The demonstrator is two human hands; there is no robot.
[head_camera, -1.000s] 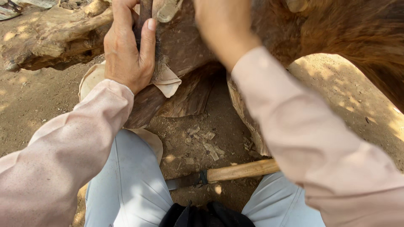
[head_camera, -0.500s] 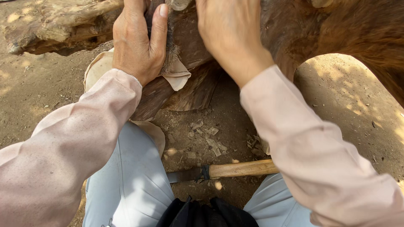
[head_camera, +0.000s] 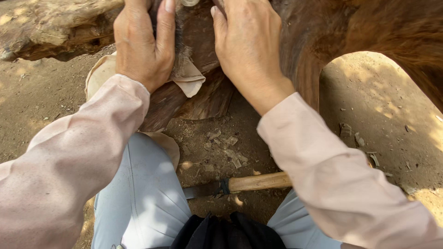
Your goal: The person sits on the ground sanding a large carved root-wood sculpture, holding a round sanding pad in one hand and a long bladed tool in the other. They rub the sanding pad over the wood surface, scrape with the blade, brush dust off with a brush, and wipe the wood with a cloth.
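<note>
My left hand [head_camera: 143, 44] presses a beige cloth or sheet of sandpaper [head_camera: 187, 76] against a large dark brown piece of carved wood [head_camera: 318, 32], with fingers curled over a dark tool whose tip is cut off by the top edge. My right hand [head_camera: 247, 46] lies flat on the same wood just to the right, fingers reaching upward out of view. Both arms wear pale pink sleeves. A small pale round object [head_camera: 189, 2] shows between the two hands at the top edge.
A wooden-handled tool [head_camera: 251, 183] lies on the dirt between my knees. Wood chips [head_camera: 228, 147] are scattered on the ground. A rough log [head_camera: 55, 27] lies at the upper left. The carved wood arches over sandy ground [head_camera: 383, 106] at right.
Both hands have shifted lower in the picture and closer together as the view tilted. My right hand now lies flat on the wood beside my left.
</note>
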